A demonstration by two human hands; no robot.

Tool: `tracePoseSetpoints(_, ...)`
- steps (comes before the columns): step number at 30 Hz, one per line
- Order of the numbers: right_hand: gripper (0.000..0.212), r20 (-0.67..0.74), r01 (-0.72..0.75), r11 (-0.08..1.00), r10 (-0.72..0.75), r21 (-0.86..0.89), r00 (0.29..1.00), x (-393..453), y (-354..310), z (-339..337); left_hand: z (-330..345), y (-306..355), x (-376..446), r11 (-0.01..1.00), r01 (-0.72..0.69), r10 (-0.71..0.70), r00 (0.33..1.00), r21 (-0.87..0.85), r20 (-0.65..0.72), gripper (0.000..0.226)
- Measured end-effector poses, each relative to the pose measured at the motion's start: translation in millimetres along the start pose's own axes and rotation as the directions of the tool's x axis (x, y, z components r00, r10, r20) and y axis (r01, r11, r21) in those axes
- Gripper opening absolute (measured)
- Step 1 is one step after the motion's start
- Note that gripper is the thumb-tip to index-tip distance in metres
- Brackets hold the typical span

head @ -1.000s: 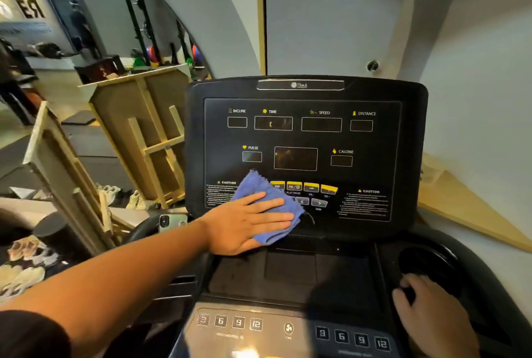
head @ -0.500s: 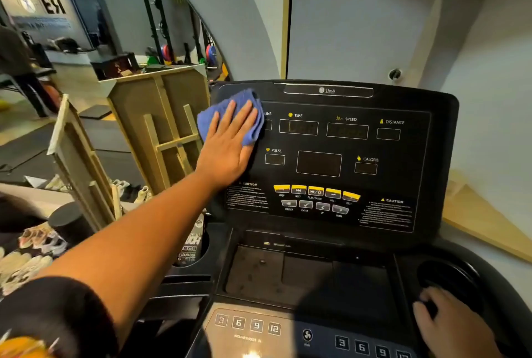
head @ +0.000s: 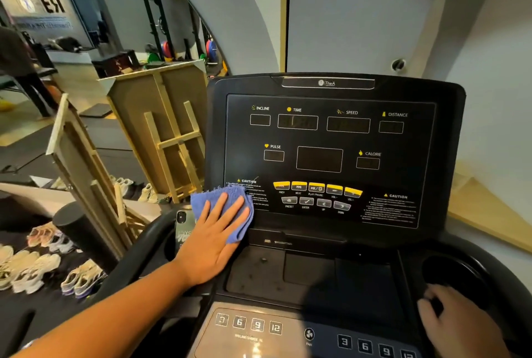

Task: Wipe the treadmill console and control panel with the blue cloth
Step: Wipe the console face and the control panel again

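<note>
One flat left hand [head: 214, 238] presses blue cloth [head: 221, 208]; console [head: 331, 156] lower-left corner

This place is a gym. In the centre stands a treadmill console [head: 331, 153] with windows marked INCLINE, TIME, SPEED, DISTANCE, PULSE and CALORIE. Far to the left of the console, at the back, there is a black lifting rack [head: 149, 12] with coloured weight plates [head: 211, 48] near its foot. Down to the left of the console, many sport shoes [head: 43, 265] lie in rows on the floor.
</note>
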State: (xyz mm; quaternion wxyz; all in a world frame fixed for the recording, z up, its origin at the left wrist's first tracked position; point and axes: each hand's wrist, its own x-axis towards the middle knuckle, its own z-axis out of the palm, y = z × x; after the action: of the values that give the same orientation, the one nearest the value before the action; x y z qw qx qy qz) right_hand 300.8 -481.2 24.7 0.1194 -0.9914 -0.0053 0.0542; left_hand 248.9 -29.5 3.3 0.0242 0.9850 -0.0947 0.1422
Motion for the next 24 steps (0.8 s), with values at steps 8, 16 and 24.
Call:
tracePoseSetpoints(8,0.006,-0.074,0.017,1.000,-0.017,-0.002,0.997,-1.6,-5.2,-0.7,-30.6,-0.8,49.3,0.926,-0.338,0.318,0.938,0.168,0.135,0.061)
tracePoseSetpoints(16,0.015,-0.107,-0.028,0.999,0.026,-0.017,0.994,2.7,2.3,7.9,-121.8,-0.2,182.8,0.991,0.066,-0.024,0.945,0.116,-0.325,0.059)
tracePoseSetpoints(24,0.015,-0.101,-0.003,1.000,0.001,-0.027,0.995,6.6,6.9,10.2,-51.3,44.2,127.3,0.832,-0.442,0.456,0.889,0.335,0.040,0.064)
